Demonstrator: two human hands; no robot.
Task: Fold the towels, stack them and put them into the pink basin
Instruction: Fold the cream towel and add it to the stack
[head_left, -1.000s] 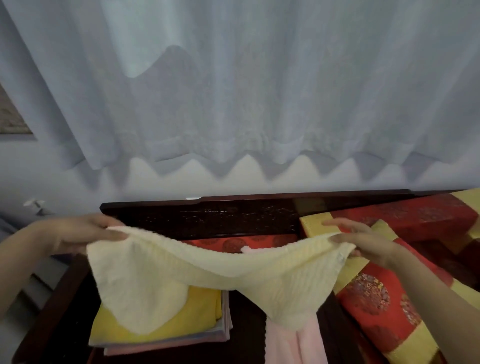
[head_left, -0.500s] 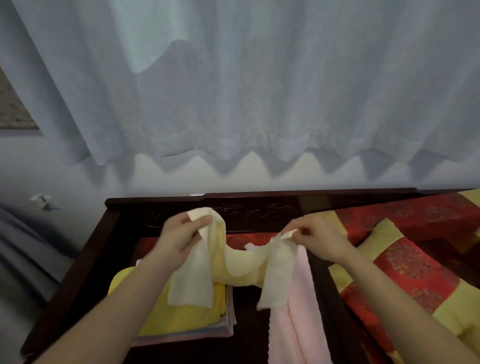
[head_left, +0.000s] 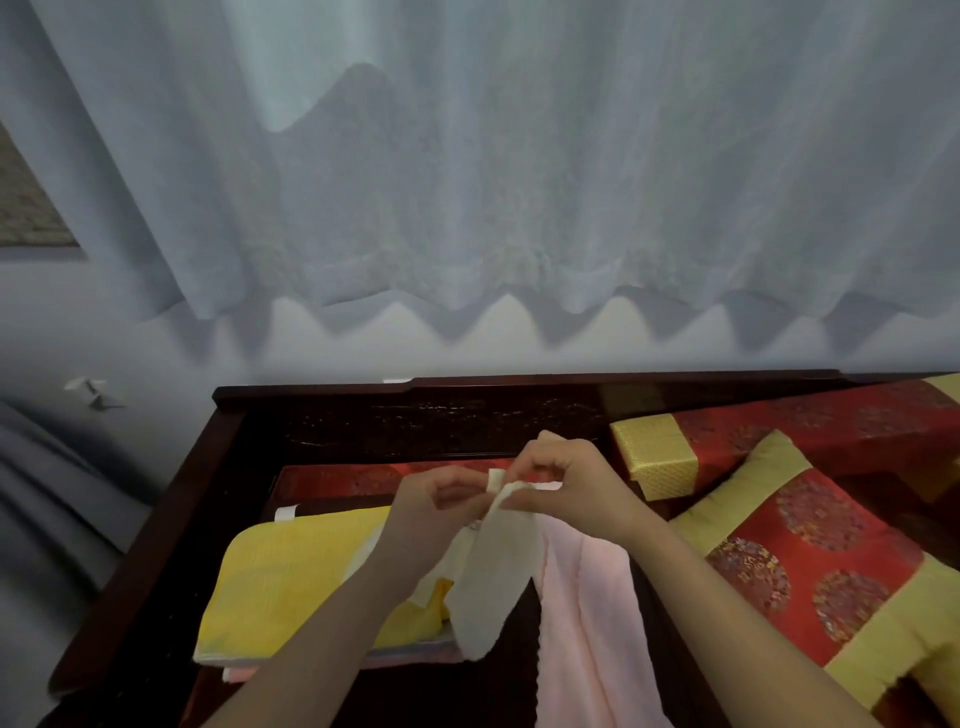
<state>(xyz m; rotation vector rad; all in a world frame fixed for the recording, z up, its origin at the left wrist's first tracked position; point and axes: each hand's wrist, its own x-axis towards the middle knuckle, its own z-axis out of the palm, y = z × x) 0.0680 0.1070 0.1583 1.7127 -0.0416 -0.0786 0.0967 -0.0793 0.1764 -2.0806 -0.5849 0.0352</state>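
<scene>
Hands have met; left hand (head_left: 441, 512) and right hand (head_left: 566, 488) pinch cream towel (head_left: 493, 571).

bare left hand (head_left: 436, 512) and bare right hand (head_left: 576, 493), each on an uncovered forearm. left forearm (head_left: 332, 639) and right forearm (head_left: 727, 613) bare from wrist down to the lower edge of view. slim wrists. fingers soft with blur, nails too small to make out.
</scene>
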